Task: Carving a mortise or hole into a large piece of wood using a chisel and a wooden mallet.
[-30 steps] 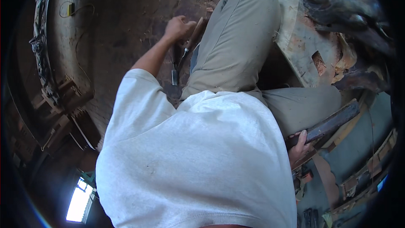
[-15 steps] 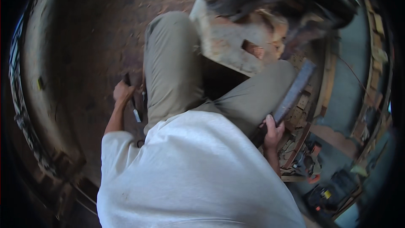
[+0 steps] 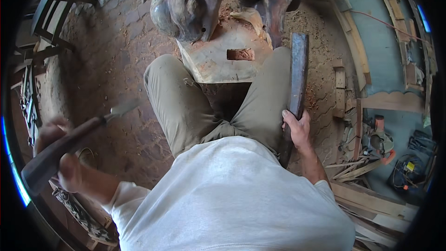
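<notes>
Out to the left, my left hand (image 3: 69,174), blurred by motion, is closed round the dark handle of a chisel (image 3: 86,129). Its metal blade points right, toward my left knee. My right hand (image 3: 299,128) grips the narrow lower end of a long, dark, squared club (image 3: 298,72), which lies along my right thigh with its thick end away from me. Between and beyond my knees is a pale sawn face of a large wood piece (image 3: 213,56), with a rectangular mortise (image 3: 240,54) cut into it. Dark, glossy, knobbly wood (image 3: 183,7) rises behind that face.
Wood chips lie on the paved floor (image 3: 116,65). A dark slatted wooden frame (image 3: 55,16) stands at the far left. To the right are wooden boards (image 3: 350,42), a power tool (image 3: 382,142) with orange parts, and a black case (image 3: 409,172).
My left hand has swung outward to the left, lifting the chisel, whose blade now points right rather than toward me. The view has turned; the club stays in my right hand.
</notes>
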`<state>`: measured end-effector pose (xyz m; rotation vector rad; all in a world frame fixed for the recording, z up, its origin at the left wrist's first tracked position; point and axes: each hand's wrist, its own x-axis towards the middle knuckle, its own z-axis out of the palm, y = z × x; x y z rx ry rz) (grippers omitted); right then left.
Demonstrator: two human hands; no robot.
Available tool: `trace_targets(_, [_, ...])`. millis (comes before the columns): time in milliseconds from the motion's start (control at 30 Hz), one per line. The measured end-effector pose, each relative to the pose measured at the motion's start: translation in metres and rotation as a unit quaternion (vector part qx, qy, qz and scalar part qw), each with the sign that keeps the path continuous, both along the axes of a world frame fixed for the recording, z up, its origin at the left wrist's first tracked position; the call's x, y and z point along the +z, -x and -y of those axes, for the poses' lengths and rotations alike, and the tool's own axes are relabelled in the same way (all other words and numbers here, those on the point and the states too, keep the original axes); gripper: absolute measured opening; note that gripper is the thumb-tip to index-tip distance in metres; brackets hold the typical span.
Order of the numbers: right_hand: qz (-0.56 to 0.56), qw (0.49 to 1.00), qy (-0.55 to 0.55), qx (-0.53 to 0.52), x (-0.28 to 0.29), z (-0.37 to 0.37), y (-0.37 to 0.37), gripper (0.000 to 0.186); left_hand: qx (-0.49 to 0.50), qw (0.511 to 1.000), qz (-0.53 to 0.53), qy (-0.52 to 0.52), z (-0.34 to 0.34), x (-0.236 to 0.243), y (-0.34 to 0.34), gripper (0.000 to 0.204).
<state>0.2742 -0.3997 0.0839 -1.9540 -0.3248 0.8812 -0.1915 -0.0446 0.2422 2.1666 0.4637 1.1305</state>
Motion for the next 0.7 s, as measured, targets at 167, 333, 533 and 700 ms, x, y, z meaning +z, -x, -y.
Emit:
trace_targets(167, [0.030,0.999,-0.017,0.007,0.005,0.004,0.003,0.033,-0.232,0.917,0.239,0.217,-0.017,-0.021,-0.168,0.059])
trace_targets(333, [0.134,0.988,0.024,0.076,0.013,0.007,0.007,0.046,-0.079,0.962,0.085,0.248,0.018,-0.035,-0.296,0.018])
trace_targets(533, [0.118,0.989,0.043,0.073,0.015,0.012,0.006,0.057,-0.144,0.934,0.053,0.322,0.025,-0.055,-0.357,0.009])
trace_targets(700, [0.117,0.991,0.022,0.062,0.007,0.012,0.003,0.057,-0.098,0.936,0.072,0.329,0.035,-0.065,-0.385,0.015])
